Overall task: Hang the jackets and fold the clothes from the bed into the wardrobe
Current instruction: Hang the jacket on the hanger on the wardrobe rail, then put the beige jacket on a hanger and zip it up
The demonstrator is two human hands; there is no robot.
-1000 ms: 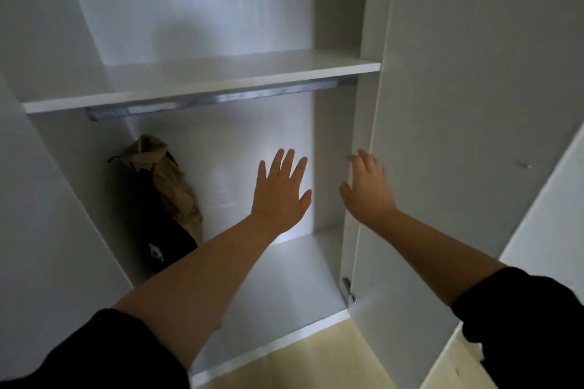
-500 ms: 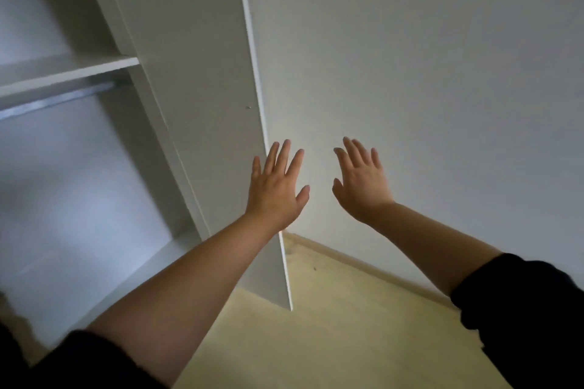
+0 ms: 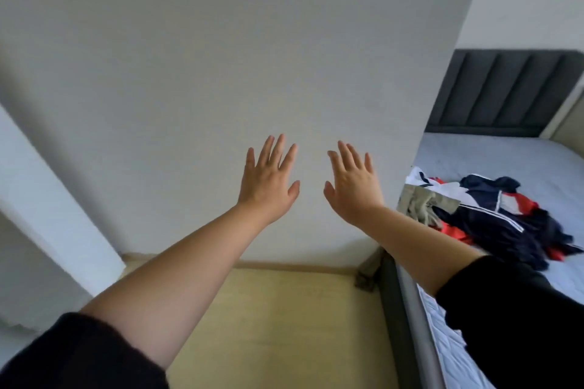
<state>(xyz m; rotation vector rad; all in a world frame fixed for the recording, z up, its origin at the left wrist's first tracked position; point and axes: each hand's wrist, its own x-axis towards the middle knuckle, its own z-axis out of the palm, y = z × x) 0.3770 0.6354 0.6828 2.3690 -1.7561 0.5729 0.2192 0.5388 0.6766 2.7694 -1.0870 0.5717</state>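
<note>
head | left hand (image 3: 268, 181) raised, splayed | right hand (image 3: 352, 186) likewise, empty

Your sleeves (image 3: 521, 319) are black on both arms. The wall (image 3: 221, 57) ahead of you is plain pale grey-white, unpatterned. The floor (image 3: 284, 319) is pale yellow with a faint fine weave; its skirting strip (image 3: 294, 266) is tan. The headboard (image 3: 502, 91) is dark grey with vertical padded channels. The mattress (image 3: 505, 161) is light grey-white, with a quilted stitch pattern near your right sleeve. The bed frame (image 3: 392, 309) is dark grey. The jacket (image 3: 493, 218) is navy with white stripes and red-orange panels. The folded garment (image 3: 420, 204) beside it is khaki-olive.
</note>
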